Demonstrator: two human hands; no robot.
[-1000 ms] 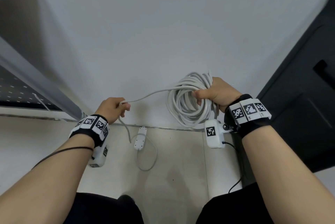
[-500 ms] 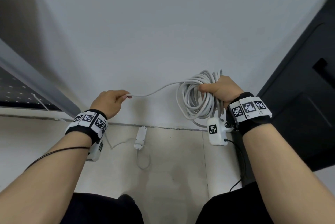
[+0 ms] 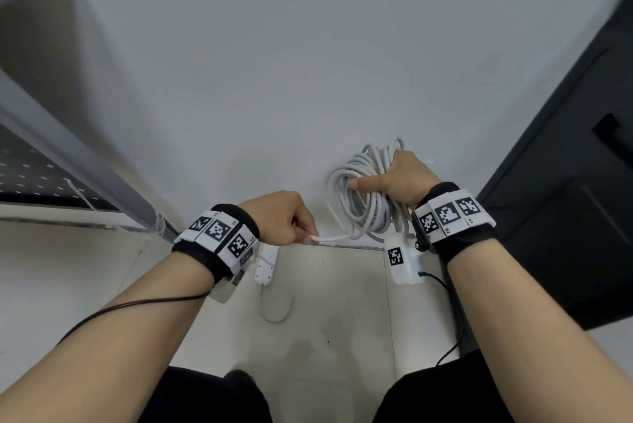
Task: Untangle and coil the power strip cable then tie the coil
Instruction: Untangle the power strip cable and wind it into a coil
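The coiling step looks nearly finished. The right hand (image 3: 399, 181) is clamped round a bundle of loops, the coil (image 3: 359, 200), which hangs from that grip with the thumb laid across the strands. The left hand (image 3: 282, 217) pinches the free run of the cable (image 3: 334, 239) just beside the bottom of the coil, so only a short stretch runs between the two grips. Below and behind the left grip the power strip (image 3: 266, 266) lies on the floor (image 3: 335, 320), with one slack loop of cable curling beyond it.

The next move, I judge, is to lay this stretch onto the bundle as one more loop, matching the size of the rest, then draw up the slack from the floor.

The cable is smooth, pale grey-white, round in section and fairly stiff, holding open oval loops. The strip is a white, hard-looking plastic bar.
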